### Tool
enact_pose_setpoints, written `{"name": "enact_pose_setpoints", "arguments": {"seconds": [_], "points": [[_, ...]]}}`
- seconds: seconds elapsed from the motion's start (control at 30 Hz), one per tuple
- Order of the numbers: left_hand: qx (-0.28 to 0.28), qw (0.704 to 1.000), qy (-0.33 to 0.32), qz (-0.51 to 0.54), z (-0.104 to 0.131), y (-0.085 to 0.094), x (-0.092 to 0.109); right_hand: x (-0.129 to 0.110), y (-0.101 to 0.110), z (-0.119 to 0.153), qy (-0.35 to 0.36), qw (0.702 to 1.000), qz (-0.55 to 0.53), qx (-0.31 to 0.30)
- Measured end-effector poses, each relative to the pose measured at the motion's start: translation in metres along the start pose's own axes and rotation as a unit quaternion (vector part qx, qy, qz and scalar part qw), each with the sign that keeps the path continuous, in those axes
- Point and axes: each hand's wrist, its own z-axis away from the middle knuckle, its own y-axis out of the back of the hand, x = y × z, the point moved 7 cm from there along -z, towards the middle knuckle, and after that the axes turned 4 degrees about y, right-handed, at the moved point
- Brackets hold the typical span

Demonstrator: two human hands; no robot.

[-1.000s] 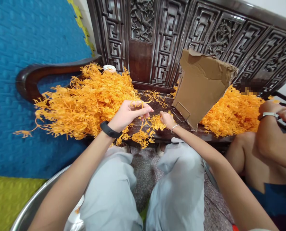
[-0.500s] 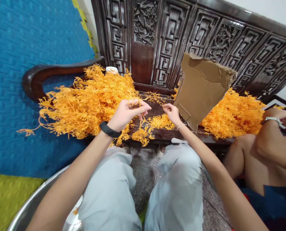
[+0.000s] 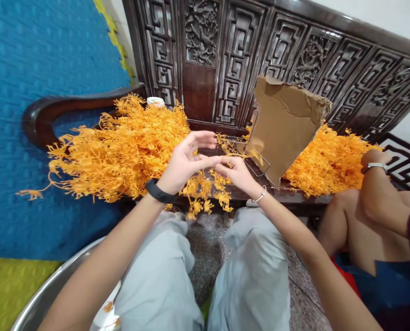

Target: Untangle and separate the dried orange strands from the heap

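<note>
My left hand [image 3: 186, 161], with a black wristband, has its thumb stretched toward my right fingertips and its upper fingers curved apart from the thumb. A bunch of orange plastic flower sprigs [image 3: 205, 191] hangs just beneath it; the grip on their stems is partly hidden. My right hand [image 3: 239, 174], wearing a thin bracelet, pinches a thin orange sprig [image 3: 255, 156] whose blurred end points right. The two hands meet at thumb and fingertips above the bench edge. Close to my left hand lies a large heap of orange sprigs [image 3: 122, 151].
A cardboard piece [image 3: 285, 124] stands tilted on the dark carved bench [image 3: 199, 94], a bent wire frame [image 3: 260, 163] at its foot. Another orange heap [image 3: 332, 161] lies right of it, beside another person's arm [image 3: 384, 197]. A metal basin [image 3: 63, 276] sits low left.
My right hand has moved left to meet my left hand, and a sprig now sticks out from it to the right. The hanging bunch shifted slightly right and down.
</note>
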Motion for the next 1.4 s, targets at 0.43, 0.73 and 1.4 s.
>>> {"name": "enact_pose_setpoints", "arguments": {"seconds": [0.43,0.73,1.4], "points": [[-0.037,0.993,0.108,0.029,0.002,0.005,-0.013,0.001,0.078,0.009,0.042,0.954,-0.119,0.273],[-0.215,0.941,0.259,0.025,0.008,-0.027,-0.051,-0.046,0.042,0.016,0.198,0.971,0.075,0.111],[0.099,0.957,0.185,0.201,-0.007,0.016,-0.042,-0.041,0.026,0.022,0.187,0.979,0.050,0.065]]}}
